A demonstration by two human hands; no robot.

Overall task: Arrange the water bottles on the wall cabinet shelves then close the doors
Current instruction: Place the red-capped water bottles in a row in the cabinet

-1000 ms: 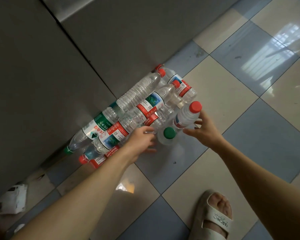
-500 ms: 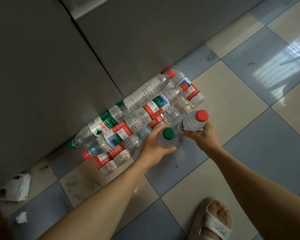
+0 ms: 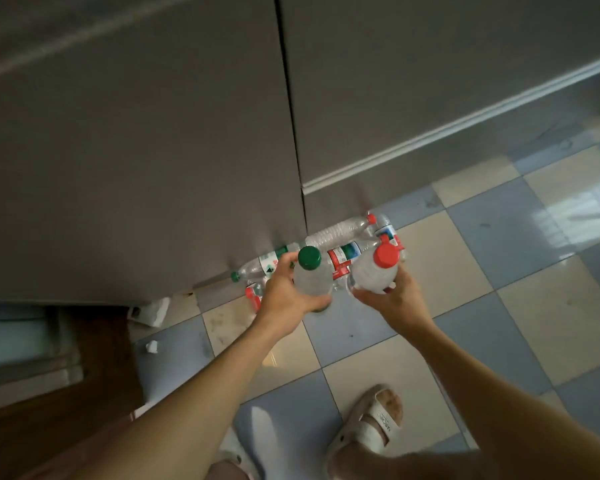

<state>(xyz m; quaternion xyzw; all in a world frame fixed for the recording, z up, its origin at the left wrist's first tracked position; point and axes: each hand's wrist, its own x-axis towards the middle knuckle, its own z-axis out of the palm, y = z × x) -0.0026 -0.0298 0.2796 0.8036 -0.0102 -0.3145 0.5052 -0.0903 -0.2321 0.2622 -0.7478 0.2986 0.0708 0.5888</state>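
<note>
1. Nearest the camera, a sandalled foot (image 3: pixel 368 426) is planted on the tiled floor (image 3: pixel 551 306) at about 6 o'clock, with open tiles from 3 to 5 o'clock.
2. The left hand (image 3: pixel 284 299) is clamped on a green-capped bottle (image 3: pixel 310 275), held upright; the right hand (image 3: pixel 392 299) is clamped on a red-capped bottle (image 3: pixel 378 271), just beside it.
3. Beyond, at 12 o'clock from the hands, the remaining bottles (image 3: pixel 343 244) lie heaped on the floor against closed grey cabinet doors (image 3: pixel 153 150).
4. The thin bottles could probably be squeezed out of a loose grip or knocked together.
5. With both hands occupied, opening a door is judged awkward; a bottle might be dropped.
6. The heap could be kicked or rolled by a careless step, since it lies near the foot.
7. A door's lower edge (image 3: pixel 430 140) overhangs at 1 o'clock and could be struck in rising.
</note>
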